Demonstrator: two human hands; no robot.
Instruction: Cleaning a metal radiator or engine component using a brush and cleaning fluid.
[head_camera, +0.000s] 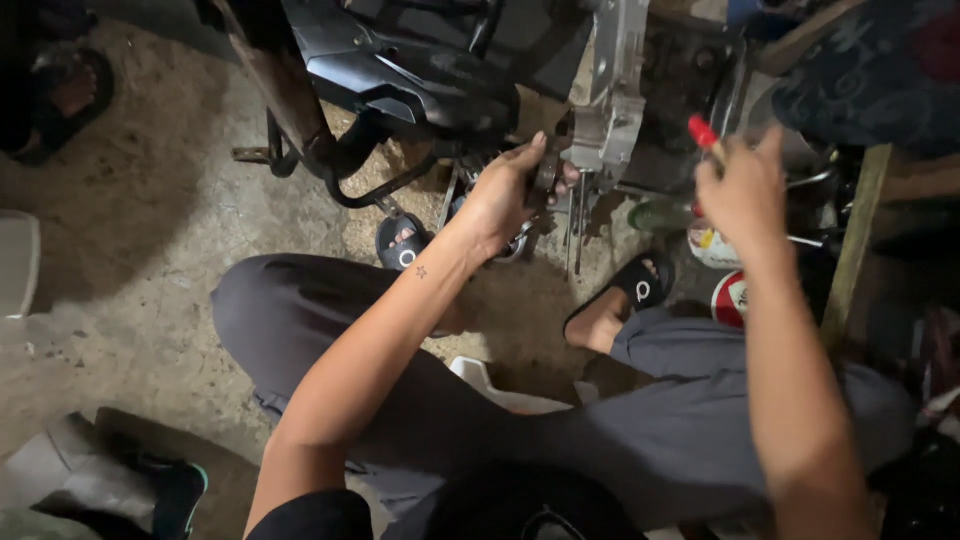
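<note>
Screwdriver (706, 135) with red handle sits in my right hand (745, 190), fingers wrapped round the grip; only the red end shows above the knuckles, shaft hidden. That hand is blurred and is up at the right, near the grey metal bracket (612, 110) of the motorbike.

My left hand (505, 195) is on a small dark part (546, 175) at the bottom of that bracket, thumb on top, fingers curled under it. I can't tell what the part is, too dark. Thin metal rods (575, 225) hang down just below it.

Black bodywork panel (400, 65) of the bike sits above and left of my left hand, with a bent black tube (375, 190) running under it.

I'm seated on a low white stool (480, 378), grey trousers, knees spread. Black sandals on both feet: left sandal (402, 243) right under the left wrist, right sandal (630, 290) below the bracket.

Concrete floor (150, 230) is rough and stained. Round red-and-white tin (730, 297) on the floor just right of the right sandal, below the right forearm. Wooden plank (855, 245) stands beside it, nearly upright. Someone else's sandalled foot (65, 95) is at the floor's far left corner, well apart. Dark shoe with teal trim (175, 490) is near the bottom left.
</note>
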